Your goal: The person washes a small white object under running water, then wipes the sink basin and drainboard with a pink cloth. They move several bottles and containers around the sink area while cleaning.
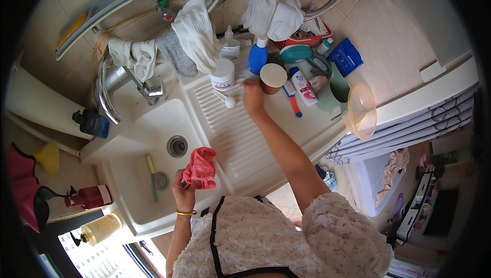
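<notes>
My left hand (185, 193) pinches a crumpled red cloth (201, 167), perhaps a small garment, above the white sink basin (153, 216). Over the ribbed washboard (245, 140), my right hand (253, 95) is against the left side of a brown jar with a cream lid (273, 75). Its fingers are partly hidden, so whether they grip the jar cannot be made out. A white measuring scoop (229, 102) lies left of that hand, and a white lidded tub (223, 74) stands behind the scoop.
A chrome faucet (147, 88) and drain (177, 146) are at left, near a brush (151, 176) in the basin. White socks (195, 34) hang behind. To the right are a blue-and-red brush (292, 99), a shampoo bottle (303, 86), a green pitcher (333, 90) and a translucent basin (362, 111).
</notes>
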### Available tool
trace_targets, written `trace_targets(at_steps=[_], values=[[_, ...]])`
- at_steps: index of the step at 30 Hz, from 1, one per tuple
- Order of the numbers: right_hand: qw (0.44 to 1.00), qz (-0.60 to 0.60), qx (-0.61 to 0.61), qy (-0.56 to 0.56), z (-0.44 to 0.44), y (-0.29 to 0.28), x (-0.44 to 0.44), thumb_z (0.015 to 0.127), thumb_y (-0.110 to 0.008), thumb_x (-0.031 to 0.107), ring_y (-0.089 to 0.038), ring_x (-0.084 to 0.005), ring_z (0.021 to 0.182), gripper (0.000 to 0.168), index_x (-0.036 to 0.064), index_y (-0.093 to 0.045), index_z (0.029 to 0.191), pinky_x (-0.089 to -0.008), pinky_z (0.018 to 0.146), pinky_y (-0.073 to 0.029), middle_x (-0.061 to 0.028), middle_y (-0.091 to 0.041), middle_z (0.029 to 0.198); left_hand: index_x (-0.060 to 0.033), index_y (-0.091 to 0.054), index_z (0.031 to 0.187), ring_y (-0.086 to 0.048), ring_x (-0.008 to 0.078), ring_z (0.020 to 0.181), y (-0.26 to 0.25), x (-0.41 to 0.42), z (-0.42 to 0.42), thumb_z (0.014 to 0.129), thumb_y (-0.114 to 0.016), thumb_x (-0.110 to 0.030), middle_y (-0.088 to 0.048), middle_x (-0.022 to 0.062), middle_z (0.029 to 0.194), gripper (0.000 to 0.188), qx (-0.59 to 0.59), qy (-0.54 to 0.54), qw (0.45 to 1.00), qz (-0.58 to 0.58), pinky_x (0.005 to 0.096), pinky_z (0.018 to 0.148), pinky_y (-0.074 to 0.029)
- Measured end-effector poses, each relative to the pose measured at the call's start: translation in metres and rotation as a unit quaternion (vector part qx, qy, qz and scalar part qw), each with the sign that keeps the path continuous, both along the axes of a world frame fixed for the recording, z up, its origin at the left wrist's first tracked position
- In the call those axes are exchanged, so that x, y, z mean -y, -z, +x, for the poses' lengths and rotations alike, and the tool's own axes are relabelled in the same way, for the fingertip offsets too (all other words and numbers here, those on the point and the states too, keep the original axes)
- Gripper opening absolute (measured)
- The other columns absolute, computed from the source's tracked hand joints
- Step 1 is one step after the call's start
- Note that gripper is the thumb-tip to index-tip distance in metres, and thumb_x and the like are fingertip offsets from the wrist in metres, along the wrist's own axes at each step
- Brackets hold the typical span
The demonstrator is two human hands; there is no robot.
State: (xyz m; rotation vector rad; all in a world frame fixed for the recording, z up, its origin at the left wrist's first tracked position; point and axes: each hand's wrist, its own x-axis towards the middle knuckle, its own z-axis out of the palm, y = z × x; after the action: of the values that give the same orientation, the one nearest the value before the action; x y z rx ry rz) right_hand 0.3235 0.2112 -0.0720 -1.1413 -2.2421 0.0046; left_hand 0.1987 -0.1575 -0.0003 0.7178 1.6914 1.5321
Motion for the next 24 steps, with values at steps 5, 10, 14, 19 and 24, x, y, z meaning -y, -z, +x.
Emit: trace_targets(at_steps=[5, 10, 14, 19, 24], values=[[0.998, 0.023, -0.027, -0.051, 0.010, 0.005, 0.004, 0.082, -0.057, 0.006, -0.060, -0.0266, 0.094, 0.009, 0.003, -0.064, 0.087, -0.0349, 0.079, -0.052, -0.0113, -0.062, 0.096, -0.0038, -0.059, 0.103, -0.057, 0.0071, 0.084, 0.006, 0.001, -0.001, 0.076, -0.065, 0.008, -0.060, -0.0016, 0.093, 0.030, 0.006, -0.013, 1.000, 0.005, 0.0217, 0.074, -0.049], [0.999, 0.021, -0.022, -0.021, 0.013, -0.004, 0.034, 0.085, -0.055, 0.004, -0.059, -0.0269, 0.103, 0.023, 0.001, -0.064, 0.106, -0.0349, 0.083, -0.051, -0.0112, -0.061, 0.109, -0.0037, -0.059, 0.103, -0.057, 0.0065, 0.083, 0.001, -0.001, 0.000, 0.077, -0.065, 0.008, -0.060, -0.0020, 0.092, 0.030, 0.015, -0.003, 1.000, 0.010, 0.0211, 0.073, -0.049], [0.993, -0.075, -0.028, -0.081, 0.039, -0.026, 0.079, 0.076, -0.053, -0.008, -0.057, -0.0284, 0.108, 0.036, 0.001, -0.064, 0.108, -0.0354, 0.090, -0.049, -0.0114, -0.061, 0.112, -0.0036, -0.060, 0.102, -0.055, 0.0058, 0.082, 0.002, -0.002, 0.002, 0.076, -0.065, 0.008, -0.059, -0.0026, 0.091, 0.029, 0.011, -0.011, 1.000, 0.021, 0.0207, 0.072, -0.048], [0.991, -0.104, -0.005, -0.082, 0.087, -0.048, 0.124, 0.079, -0.052, -0.006, -0.055, -0.0294, 0.112, 0.034, 0.000, -0.063, 0.110, -0.0360, 0.092, -0.048, -0.0118, -0.059, 0.117, -0.0007, -0.059, 0.101, -0.057, 0.0075, 0.082, -0.005, -0.008, 0.005, 0.076, -0.063, 0.011, -0.059, -0.0003, 0.090, 0.028, 0.000, -0.012, 1.000, 0.006, 0.0230, 0.073, -0.050], [0.994, -0.091, -0.028, -0.051, 0.083, -0.028, 0.130, 0.078, -0.051, -0.005, -0.055, -0.0293, 0.113, 0.035, 0.001, -0.063, 0.111, -0.0360, 0.093, -0.048, -0.0121, -0.059, 0.117, -0.0004, -0.059, 0.101, -0.058, 0.0072, 0.080, -0.003, -0.018, 0.010, 0.076, -0.062, 0.011, -0.059, 0.0000, 0.089, 0.028, -0.003, 0.017, 1.000, 0.002, 0.0224, 0.070, -0.051]])
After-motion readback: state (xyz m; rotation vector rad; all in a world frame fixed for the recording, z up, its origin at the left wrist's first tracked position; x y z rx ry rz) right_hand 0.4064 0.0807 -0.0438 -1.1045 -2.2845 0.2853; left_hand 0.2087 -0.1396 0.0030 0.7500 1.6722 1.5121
